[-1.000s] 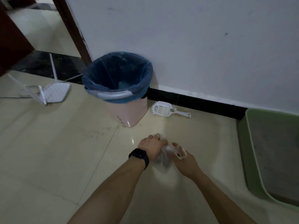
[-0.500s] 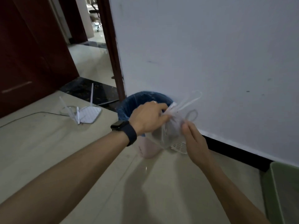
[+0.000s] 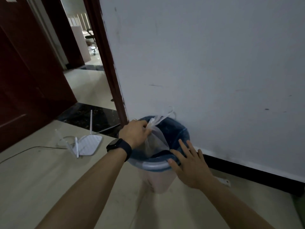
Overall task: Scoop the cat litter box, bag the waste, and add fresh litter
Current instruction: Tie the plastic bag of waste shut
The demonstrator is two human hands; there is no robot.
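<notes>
Waste bag [image 3: 155,141], left hand [image 3: 135,133] gripping, over bin [image 3: 153,166]

A white router [image 3: 87,144] lies on the floor [image 3: 33,179] near a dark door [image 3: 24,71], perhaps a chair [image 3: 90,37] beyond.

Left hand [image 3: 136,132] gripping clear bag [image 3: 154,141] over blue-lined bin [image 3: 153,166], right hand [image 3: 189,166] spread beside.

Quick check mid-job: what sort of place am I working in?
Likely an indoor hallway, in a home or small office: glossy cream floor tiles, a white antenna router lying on them, and a dark red wooden door frame.
</notes>
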